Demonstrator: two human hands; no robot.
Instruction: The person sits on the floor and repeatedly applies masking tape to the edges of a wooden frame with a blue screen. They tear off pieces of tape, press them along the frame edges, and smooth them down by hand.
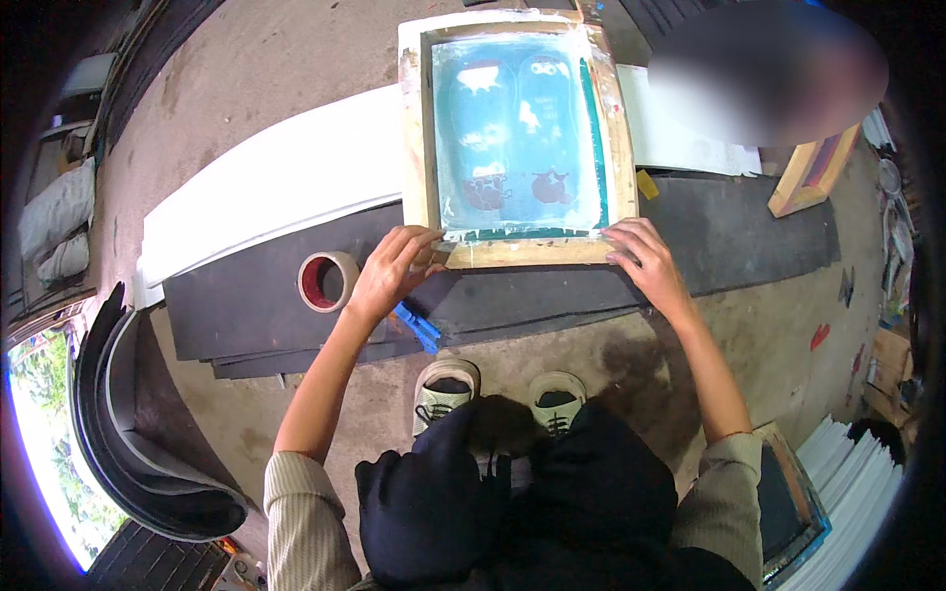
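The left hand [387,274] was clamped on the near left corner of a wooden frame [532,254] and the right hand [652,264] on its near right corner, the frame and its blue screen [520,128] being over white sheets [286,163] and black sheets [246,281], near a tape roll [313,283].
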